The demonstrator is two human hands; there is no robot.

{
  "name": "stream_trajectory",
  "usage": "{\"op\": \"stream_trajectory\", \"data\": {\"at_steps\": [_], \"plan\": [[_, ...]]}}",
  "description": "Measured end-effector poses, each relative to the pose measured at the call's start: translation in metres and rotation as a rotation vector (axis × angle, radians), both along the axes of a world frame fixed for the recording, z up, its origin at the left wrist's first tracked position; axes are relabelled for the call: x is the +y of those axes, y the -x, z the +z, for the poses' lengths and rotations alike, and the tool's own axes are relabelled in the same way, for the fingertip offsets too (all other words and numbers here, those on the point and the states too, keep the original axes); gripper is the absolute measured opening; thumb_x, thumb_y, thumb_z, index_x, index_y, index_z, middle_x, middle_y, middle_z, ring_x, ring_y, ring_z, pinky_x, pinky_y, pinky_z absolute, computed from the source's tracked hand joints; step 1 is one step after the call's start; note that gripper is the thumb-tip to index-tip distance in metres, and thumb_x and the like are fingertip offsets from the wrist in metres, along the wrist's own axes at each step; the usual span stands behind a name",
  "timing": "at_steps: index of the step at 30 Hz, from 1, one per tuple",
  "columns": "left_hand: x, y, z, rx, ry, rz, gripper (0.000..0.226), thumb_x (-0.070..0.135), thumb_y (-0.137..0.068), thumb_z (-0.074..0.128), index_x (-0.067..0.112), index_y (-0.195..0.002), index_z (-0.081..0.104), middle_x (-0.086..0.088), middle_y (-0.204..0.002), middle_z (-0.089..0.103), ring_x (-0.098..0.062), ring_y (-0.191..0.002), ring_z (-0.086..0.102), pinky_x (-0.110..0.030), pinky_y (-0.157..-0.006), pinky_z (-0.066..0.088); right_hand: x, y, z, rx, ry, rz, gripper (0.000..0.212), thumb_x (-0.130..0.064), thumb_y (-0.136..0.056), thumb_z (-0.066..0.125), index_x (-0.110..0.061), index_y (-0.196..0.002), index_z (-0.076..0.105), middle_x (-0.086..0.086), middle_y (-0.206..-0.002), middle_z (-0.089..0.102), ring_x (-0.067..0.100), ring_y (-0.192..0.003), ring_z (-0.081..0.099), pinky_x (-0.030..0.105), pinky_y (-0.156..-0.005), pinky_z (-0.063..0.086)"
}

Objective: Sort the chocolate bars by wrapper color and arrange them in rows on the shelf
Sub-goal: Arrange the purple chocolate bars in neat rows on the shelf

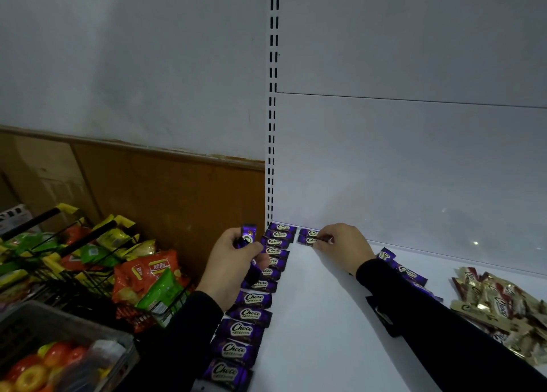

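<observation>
Our left hand (236, 261) grips spare purple bars (247, 237); our right hand (340, 243) pinches one bar (307, 240) at the far shelf (325, 317). Light, crinkly, slippery wrappers: we'd pinch the ends.

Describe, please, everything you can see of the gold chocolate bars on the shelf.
The gold chocolate bars lie in a loose, unsorted pile at the right end of the white shelf. Their wrappers look like shiny foil, gold with dark reddish-brown parts and white script lettering. They overlap at many angles, flat or slightly tilted, and run out of view at the right edge. Neither hand touches them; the right sleeve passes just beside them.
</observation>
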State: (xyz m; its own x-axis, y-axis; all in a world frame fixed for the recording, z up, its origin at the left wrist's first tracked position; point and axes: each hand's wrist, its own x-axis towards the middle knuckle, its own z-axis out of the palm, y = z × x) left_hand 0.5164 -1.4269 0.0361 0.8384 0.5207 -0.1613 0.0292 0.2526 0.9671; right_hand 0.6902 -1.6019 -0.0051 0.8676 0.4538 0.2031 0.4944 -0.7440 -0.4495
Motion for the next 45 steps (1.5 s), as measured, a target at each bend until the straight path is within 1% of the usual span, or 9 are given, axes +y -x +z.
{"op": "stream_trajectory", "data": {"at_steps": [3,6,10,15,25,32,36,39,45], "plan": [[-0.004,0.003,0.003,0.016,-0.028,-0.042,0.022,0.001,-0.095,0.063,0.017,-0.110,0.060,-0.016,-0.095,0.070,-0.017,-0.066,0.069,-0.028,-0.059,0.056,-0.002,0.009,0.010,-0.014,-0.070,0.021,0.019,-0.034,-0.090,0.066,-0.019,-0.098,0.073,-0.005,-0.094,0.068,0.010,-0.085,0.057,0.021,-0.071,0.039],[-0.012,0.005,0.005,0.035,-0.109,-0.117,0.022,0.002,-0.094,0.064,0.017,-0.109,0.062,-0.011,-0.085,0.071,-0.017,-0.063,0.068,-0.029,-0.060,0.056,-0.001,0.036,0.023,0.105,-0.329,0.089,0.018,-0.037,-0.088,0.069,-0.021,-0.095,0.075,-0.012,-0.090,0.071,0.000,-0.081,0.062,0.009,-0.071,0.041],[-0.027,0.011,0.007,0.033,-0.213,-0.256,0.028,-0.005,-0.090,0.066,0.011,-0.113,0.066,-0.015,-0.080,0.067,-0.017,-0.059,0.062,-0.025,-0.056,0.052,0.002,0.078,0.046,0.354,-0.577,0.261,0.019,-0.035,-0.089,0.069,-0.019,-0.099,0.073,-0.003,-0.088,0.074,0.004,-0.076,0.066,0.016,-0.069,0.049],[-0.044,0.017,0.010,0.059,-0.331,-0.318,0.036,0.000,-0.087,0.071,0.020,-0.117,0.066,-0.007,-0.093,0.072,-0.014,-0.070,0.069,-0.024,-0.057,0.054,-0.008,0.100,0.057,0.519,-0.609,0.317,0.013,-0.014,-0.085,0.074,-0.017,-0.096,0.067,0.000,-0.077,0.071,0.010,-0.070,0.064,0.019,-0.062,0.049],[-0.056,0.018,0.010,0.063,-0.316,-0.324,0.005,0.011,-0.092,0.070,0.008,-0.091,0.067,-0.011,-0.087,0.072,-0.017,-0.068,0.069,-0.028,-0.058,0.053,-0.030,0.102,0.061,0.712,-0.886,0.237,0.018,-0.006,-0.085,0.072,-0.007,-0.103,0.067,0.006,-0.084,0.072,0.015,-0.076,0.066,0.021,-0.068,0.053],[-0.052,0.016,0.010,0.078,-0.301,-0.281,0.007,0.006,-0.094,0.067,0.006,-0.100,0.068,-0.013,-0.087,0.067,-0.015,-0.062,0.064,-0.025,-0.056,0.052,-0.033,0.091,0.048,0.696,-0.828,0.153,0.018,-0.005,-0.086,0.071,-0.008,-0.104,0.067,0.004,-0.086,0.072,0.011,-0.073,0.066,0.021,-0.070,0.054],[-0.036,0.016,0.011,0.092,-0.298,-0.160,0.009,0.006,-0.096,0.063,0.009,-0.104,0.066,-0.015,-0.086,0.067,-0.015,-0.060,0.061,-0.020,-0.054,0.051,-0.036,0.065,0.040,0.315,-0.393,0.027,0.013,-0.018,-0.091,0.066,-0.021,-0.104,0.069,-0.010,-0.082,0.068,-0.008,-0.054,0.056,0.004,-0.049,0.036],[-0.024,0.015,0.009,0.093,-0.332,-0.140,0.011,0.007,-0.097,0.063,0.013,-0.105,0.064,-0.011,-0.078,0.067,-0.012,-0.056,0.061,-0.020,-0.054,0.052,-0.028,0.049,0.029,0.224,-0.167,0.072,0.015,-0.015,-0.090,0.062,-0.025,-0.097,0.070,-0.010,-0.084,0.068,0.002,-0.071,0.061,0.007,-0.061,0.041],[-0.010,0.016,0.005,0.102,-0.308,-0.122,0.013,0.006,-0.095,0.064,0.013,-0.106,0.066,-0.011,-0.085,0.068,-0.012,-0.061,0.063,-0.021,-0.056,0.052,-0.003,0.035,0.016,0.108,-0.012,0.096,0.012,-0.017,-0.090,0.064,-0.016,-0.098,0.073,-0.003,-0.095,0.070,0.010,-0.086,0.060,0.017,-0.071,0.039]]}}
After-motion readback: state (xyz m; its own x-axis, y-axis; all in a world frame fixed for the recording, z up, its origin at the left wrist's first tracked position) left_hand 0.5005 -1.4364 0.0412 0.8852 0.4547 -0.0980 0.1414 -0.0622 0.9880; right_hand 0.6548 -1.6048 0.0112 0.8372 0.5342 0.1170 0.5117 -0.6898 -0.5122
